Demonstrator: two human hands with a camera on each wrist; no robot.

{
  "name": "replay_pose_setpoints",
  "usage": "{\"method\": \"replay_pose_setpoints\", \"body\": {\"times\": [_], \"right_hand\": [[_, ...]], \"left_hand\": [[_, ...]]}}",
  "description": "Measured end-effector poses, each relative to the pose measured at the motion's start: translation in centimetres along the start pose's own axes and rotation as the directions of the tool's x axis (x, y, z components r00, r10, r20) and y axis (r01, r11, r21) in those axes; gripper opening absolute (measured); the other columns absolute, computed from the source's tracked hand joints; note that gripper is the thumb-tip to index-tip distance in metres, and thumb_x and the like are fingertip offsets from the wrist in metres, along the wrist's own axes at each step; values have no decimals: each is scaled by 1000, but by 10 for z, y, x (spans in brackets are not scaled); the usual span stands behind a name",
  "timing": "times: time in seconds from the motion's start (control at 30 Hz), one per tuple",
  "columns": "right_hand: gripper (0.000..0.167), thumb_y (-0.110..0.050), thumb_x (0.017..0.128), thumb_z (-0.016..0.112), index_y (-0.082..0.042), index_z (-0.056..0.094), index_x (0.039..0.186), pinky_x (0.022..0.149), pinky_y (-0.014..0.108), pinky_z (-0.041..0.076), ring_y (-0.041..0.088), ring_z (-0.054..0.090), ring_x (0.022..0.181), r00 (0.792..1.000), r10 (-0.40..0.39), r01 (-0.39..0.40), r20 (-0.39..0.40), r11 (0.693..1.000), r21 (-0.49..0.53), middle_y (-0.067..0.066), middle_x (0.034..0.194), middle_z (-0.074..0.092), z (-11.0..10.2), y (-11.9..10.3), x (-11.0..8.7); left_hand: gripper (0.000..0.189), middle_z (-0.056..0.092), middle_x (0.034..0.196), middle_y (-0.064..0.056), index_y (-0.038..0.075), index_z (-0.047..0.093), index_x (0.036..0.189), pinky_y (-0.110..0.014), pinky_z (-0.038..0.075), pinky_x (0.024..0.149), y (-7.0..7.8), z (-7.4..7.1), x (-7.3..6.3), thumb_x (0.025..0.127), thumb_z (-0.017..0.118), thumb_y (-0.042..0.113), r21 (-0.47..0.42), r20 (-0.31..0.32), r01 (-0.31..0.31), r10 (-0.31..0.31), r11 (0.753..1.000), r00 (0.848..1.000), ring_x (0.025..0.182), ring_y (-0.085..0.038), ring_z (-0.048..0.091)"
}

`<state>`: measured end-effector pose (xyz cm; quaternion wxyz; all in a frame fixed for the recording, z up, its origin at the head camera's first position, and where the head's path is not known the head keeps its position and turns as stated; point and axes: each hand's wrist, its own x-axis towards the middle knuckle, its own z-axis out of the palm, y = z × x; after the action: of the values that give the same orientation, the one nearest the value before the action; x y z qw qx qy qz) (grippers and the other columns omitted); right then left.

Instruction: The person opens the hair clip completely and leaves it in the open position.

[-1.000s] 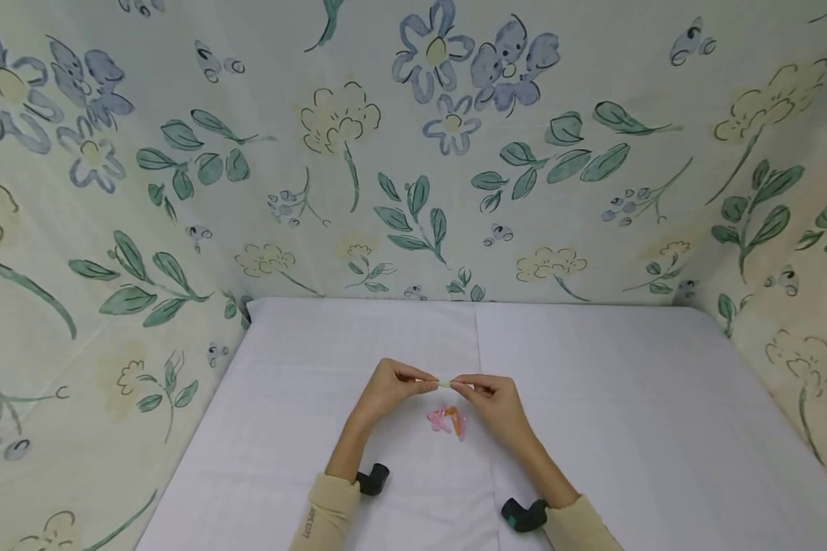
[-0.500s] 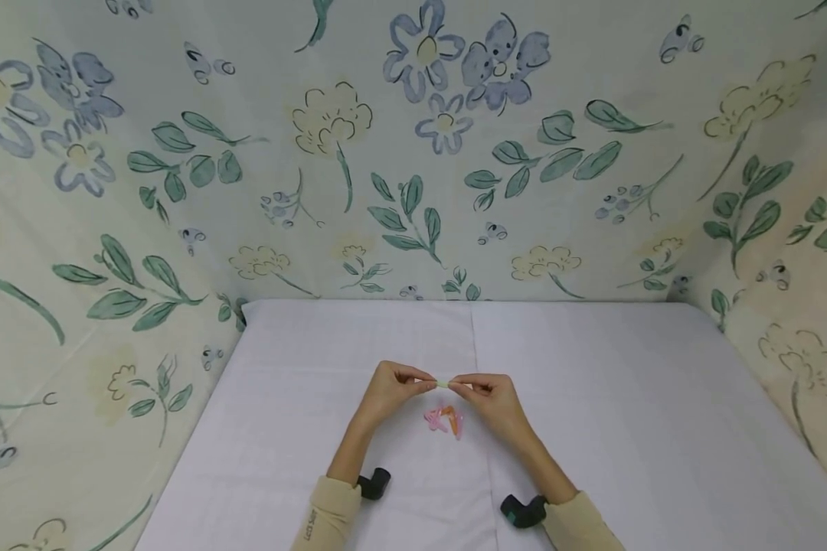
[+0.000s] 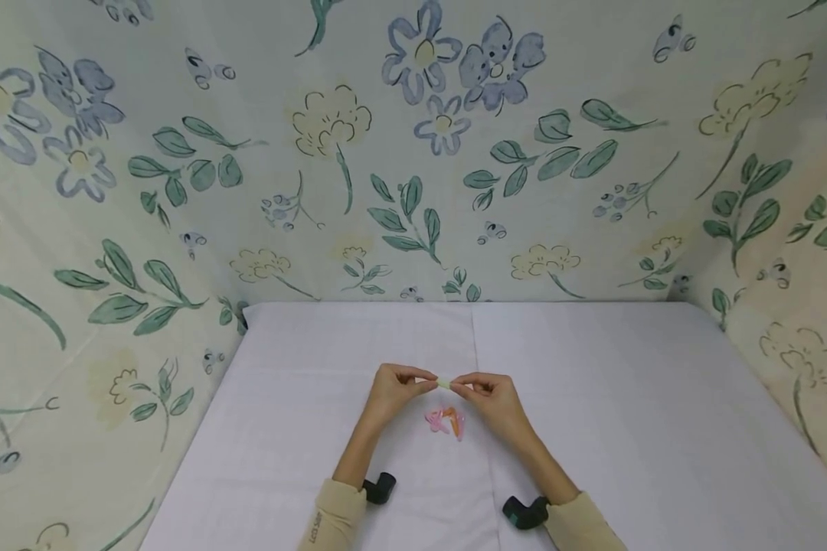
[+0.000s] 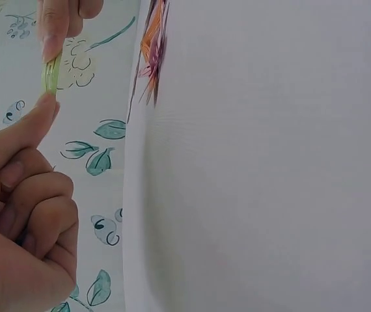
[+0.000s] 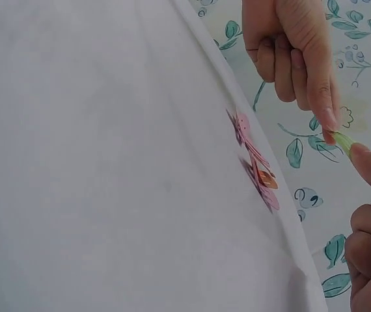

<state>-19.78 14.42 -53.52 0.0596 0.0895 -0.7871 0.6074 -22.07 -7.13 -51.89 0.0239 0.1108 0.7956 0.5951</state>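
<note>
A small light-green hair clip (image 3: 444,383) is held level between both hands above the table. The thumb and forefinger of my left hand (image 3: 393,392) pinch one end, and my right hand (image 3: 494,399) pinches the other. Slots run along the green clip (image 4: 51,75) in the left wrist view. The remaining fingers of each hand are folded into the palm. Just below the hands on the cloth lies a small group of pink hair clips (image 5: 244,129) with an orange clip (image 5: 267,180) among them, some standing partly upright.
A white cloth (image 3: 303,428) with a crease down its middle covers the table. Floral curtain (image 3: 413,191) hangs behind the back edge and along both sides. A black wrist camera (image 3: 525,513) sits by each forearm.
The green clip has tilted slightly, its right end now lower, and more of it shows between the fingertips. Both hands keep their pinch; the left forearm has shifted a little right.
</note>
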Motion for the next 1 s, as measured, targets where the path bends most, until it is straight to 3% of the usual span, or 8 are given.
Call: {"method": "replay_pose_setpoints", "body": {"times": [0.27,0.53,0.83,1.0], "right_hand": [[10,-24,88,83,-15,83,93,49,18,24,2,28,52,1000,10,-10,-2,1000,12,-6,58,32,2,2,-1],[14,-21,90,81,-8,81,95,50,17,26,2,33,54,999,35,-35,-13,998,56,-4,60,38,2,0,-1],[8,-11,89,81,-3,81,92,49,16,19,-1,24,50,997,16,-16,-82,1000,-2,-2,56,31,4,-7,2],[5,-5,88,81,-1,81,90,47,15,16,-3,20,48,989,-35,31,-143,999,-29,0,53,29,5,-9,0]], "left_hand": [[11,42,54,5,8,84,85,-20,26,50,1,-2,-3,84,87,18,62,57,-8,4,998,998,52,-6,33],[10,43,54,3,10,83,85,-20,27,50,3,-4,-1,86,85,19,60,59,-43,39,997,997,51,-6,33],[9,42,52,4,8,81,77,-19,25,46,6,7,1,83,87,11,66,-86,-113,118,991,989,47,-2,32],[10,41,50,5,8,80,74,-19,24,45,10,14,2,82,86,6,82,-126,-138,148,987,981,45,0,31]]}}
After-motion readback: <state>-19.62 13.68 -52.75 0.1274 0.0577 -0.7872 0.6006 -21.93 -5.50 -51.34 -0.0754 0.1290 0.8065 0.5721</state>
